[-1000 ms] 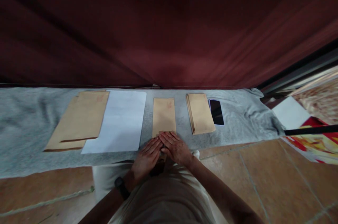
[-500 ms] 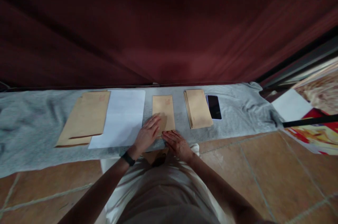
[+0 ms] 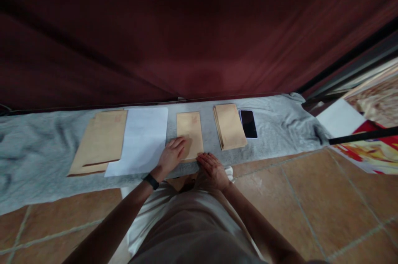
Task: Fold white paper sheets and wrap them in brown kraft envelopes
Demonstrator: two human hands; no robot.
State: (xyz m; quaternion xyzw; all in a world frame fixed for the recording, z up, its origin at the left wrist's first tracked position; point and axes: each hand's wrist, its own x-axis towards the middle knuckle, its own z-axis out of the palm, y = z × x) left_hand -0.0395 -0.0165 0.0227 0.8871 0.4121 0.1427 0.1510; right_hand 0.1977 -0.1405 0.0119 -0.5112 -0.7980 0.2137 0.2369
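A small brown paper envelope with faint red print lies flat on the grey cloth in front of me. My left hand, with a dark band at its wrist, rests on the envelope's left side, fingers stretched out flat. At the lower right corner, the fingertips of my right hand press on the bottom edge with the fingers extended. To the left is a large white sheet of paper, partly under larger brown envelopes. On the right lies a stack of small brown envelopes.
A phone with a dark screen sits beside the stack. The grey cloth covers a narrow surface along a dark red curtain. Tiled floor shows in front. A colourful printed sheet and a white sheet are at far right.
My right hand has slid right along the envelope's bottom edge to its corner. My left hand stays on the envelope's left side. The whole view has shifted slightly.
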